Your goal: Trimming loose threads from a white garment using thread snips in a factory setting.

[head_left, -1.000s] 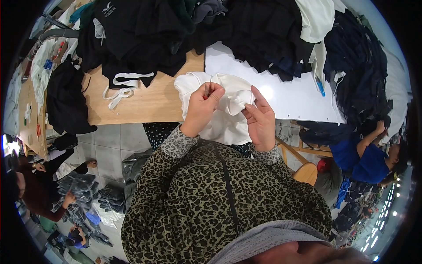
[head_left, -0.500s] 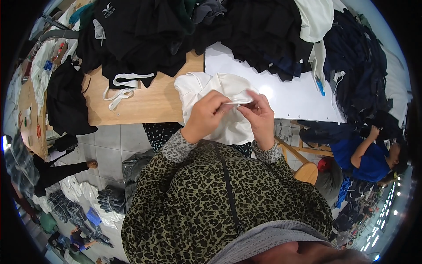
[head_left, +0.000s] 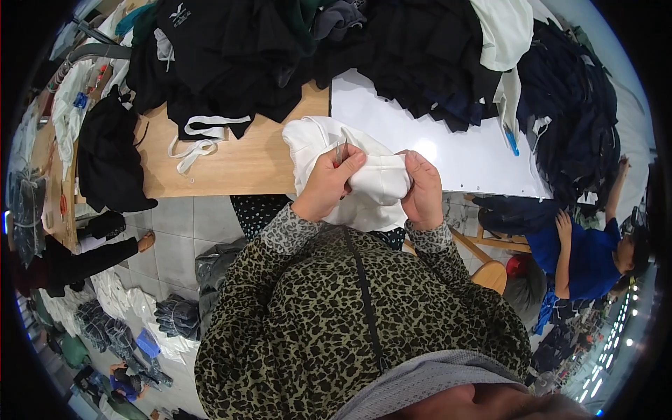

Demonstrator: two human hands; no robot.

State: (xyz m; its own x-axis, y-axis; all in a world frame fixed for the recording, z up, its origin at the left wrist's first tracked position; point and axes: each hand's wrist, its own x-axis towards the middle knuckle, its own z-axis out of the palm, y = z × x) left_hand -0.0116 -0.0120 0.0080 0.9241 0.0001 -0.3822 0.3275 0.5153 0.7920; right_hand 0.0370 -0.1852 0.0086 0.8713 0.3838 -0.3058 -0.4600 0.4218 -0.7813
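Note:
A white cloth piece (head_left: 381, 179) with a seam is stretched between my two hands, at the near edge of the table. My left hand (head_left: 324, 183) is closed, its thumb and fingers pinching the cloth's left part. A small pointed metal tool (head_left: 341, 152), perhaps thread snips, sticks up from that same hand; most of it is hidden. On the other side my right hand (head_left: 424, 190) is closed too, pinching the cloth's edge between thumb and fingers. The rest of the cloth bunches behind my left hand and hangs over the edge toward my lap.
Heaped black garments (head_left: 238, 56) cover the back of the table, with navy garments (head_left: 560, 105) at right. A white strap (head_left: 199, 147) lies on the wooden top (head_left: 164, 175). A blue-tipped object (head_left: 513, 143) is on the white top. At right sits a person in blue (head_left: 584, 259).
The cloth's edge, earlier pinched close between both hands, is now spread flat with the hands farther apart. The metal tool now shows in my left hand. The person at right has raised an arm.

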